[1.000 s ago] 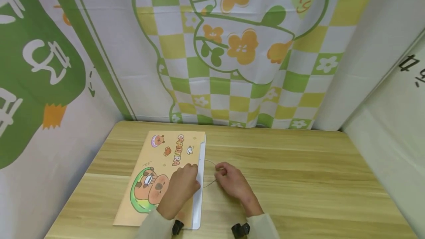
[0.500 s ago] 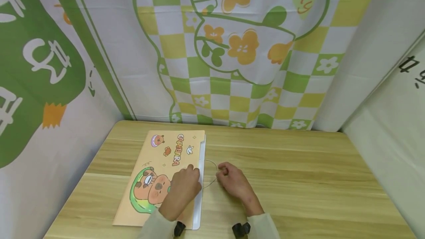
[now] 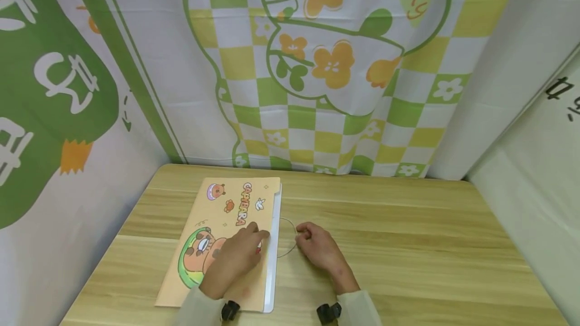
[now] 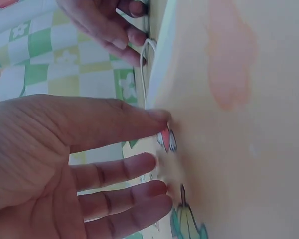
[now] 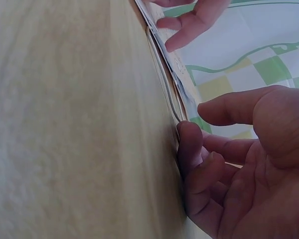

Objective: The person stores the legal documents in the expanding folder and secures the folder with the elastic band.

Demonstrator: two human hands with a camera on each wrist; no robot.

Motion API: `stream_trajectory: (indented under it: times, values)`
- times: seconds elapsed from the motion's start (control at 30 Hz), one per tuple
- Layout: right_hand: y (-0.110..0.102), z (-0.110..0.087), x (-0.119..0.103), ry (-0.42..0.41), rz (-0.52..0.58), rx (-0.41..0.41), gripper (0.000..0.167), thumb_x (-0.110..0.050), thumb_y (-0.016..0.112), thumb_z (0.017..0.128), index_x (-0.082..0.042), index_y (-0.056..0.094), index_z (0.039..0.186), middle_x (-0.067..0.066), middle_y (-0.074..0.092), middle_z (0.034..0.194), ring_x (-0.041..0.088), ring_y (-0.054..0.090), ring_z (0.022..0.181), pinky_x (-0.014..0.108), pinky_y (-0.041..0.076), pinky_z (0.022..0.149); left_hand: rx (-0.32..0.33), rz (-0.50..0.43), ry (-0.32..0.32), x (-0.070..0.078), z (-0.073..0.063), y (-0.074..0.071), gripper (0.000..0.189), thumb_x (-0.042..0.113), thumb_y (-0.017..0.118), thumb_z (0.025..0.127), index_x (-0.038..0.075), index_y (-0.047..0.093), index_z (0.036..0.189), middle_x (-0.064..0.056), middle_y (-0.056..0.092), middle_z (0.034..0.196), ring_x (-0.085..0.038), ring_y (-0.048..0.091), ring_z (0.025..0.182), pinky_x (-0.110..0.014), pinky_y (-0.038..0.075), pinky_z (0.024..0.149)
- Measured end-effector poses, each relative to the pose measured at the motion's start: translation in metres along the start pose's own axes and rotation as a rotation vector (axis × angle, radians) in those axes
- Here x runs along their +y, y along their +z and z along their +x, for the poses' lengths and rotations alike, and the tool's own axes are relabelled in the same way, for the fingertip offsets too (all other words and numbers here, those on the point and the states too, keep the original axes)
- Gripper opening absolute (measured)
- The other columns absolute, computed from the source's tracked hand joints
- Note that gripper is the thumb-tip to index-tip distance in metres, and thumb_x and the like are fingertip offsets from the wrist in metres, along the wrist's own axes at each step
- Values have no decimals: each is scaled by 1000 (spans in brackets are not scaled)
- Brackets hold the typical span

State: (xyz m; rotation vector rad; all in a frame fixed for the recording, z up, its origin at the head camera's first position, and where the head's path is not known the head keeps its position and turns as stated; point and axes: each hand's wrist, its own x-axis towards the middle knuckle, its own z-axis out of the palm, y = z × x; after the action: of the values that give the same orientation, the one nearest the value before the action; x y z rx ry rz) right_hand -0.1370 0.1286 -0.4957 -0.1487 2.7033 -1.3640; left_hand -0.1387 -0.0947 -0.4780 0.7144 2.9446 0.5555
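A tan document folder printed with cartoon capybaras lies flat on the table, its white inner edge facing right. From that edge a thin pale elastic cord bows out in a rounded loop. My left hand is over the folder's right half, fingers extended; in the left wrist view its thumb tip meets the cover. My right hand rests on the table with loosely curled fingers at the loop's outer end. In the right wrist view the cord runs to the index fingertip, and the thumb stands apart.
The wooden table extends to the right of both hands. A green and yellow checked curtain hangs at its back edge. White printed cloth walls border the left and right sides.
My left hand has shifted left from the folder's edge and its fingers have loosened. The cord, drawn to a point at my right fingers before, now curves round. My right hand has barely moved.
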Motion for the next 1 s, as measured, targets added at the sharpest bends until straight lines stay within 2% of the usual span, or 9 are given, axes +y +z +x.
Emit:
stream_trajectory:
  times: [0.17,0.27,0.33,0.43,0.5,0.6,0.7,0.8,1.0]
  values:
    - [0,0,1,3,-10,0,28,-12,61,97,-1,69,122,1,64,94,18,56,84,40,50,78,26,18,-26,-6,-4,-2,62,5,88,77,10,64,134,-9,49,104,-21,48,82,-31,42,51]
    - [0,0,2,8,-20,4,28,-13,63,97,-2,69,122,2,65,95,19,57,85,41,50,79,35,36,-48,-11,-4,-4,74,12,93,72,7,60,138,-13,50,110,-25,50,86,-32,45,52]
    - [0,0,2,2,-21,3,29,-14,64,97,-2,68,122,2,65,95,19,57,86,42,50,80,33,46,-73,-15,-4,-6,82,19,96,70,6,58,141,-16,52,118,-29,53,92,-37,49,61]
    - [1,0,2,-5,-20,0,29,-15,64,97,-2,68,123,1,65,95,19,57,86,42,50,80,17,52,-109,-23,-4,-10,91,29,98,67,4,55,144,-21,50,133,-38,54,110,-50,51,84]
    - [1,1,2,-8,-18,0,29,-15,65,97,-2,68,123,1,64,93,19,56,85,42,50,80,7,57,-117,-29,-4,-13,96,35,99,66,4,54,145,-25,46,143,-45,50,122,-59,43,99]
    - [2,1,2,-12,-21,4,28,-15,65,97,-2,68,122,0,63,91,18,56,83,40,49,78,-7,58,-99,-38,-5,-16,102,40,99,64,3,52,147,-29,40,151,-53,41,134,-70,28,109]
    - [2,1,2,-19,-19,2,28,-15,66,97,-2,68,122,0,62,91,18,56,82,40,49,77,-29,26,-97,-46,-4,-17,106,44,98,64,4,50,149,-31,33,157,-56,31,141,-77,15,109]
    - [1,1,2,-22,-5,-10,28,-16,65,97,-3,67,122,0,63,92,17,56,81,39,48,76,-62,-37,-131,-51,-2,-18,110,46,97,63,7,47,152,-31,23,162,-59,19,145,-83,5,105]
    - [3,3,3,24,146,-46,26,-12,60,100,-2,66,122,4,64,84,16,56,72,35,47,69,-147,-134,-250,-55,0,-19,117,48,97,64,14,39,160,-27,6,167,-61,2,146,-92,2,91]
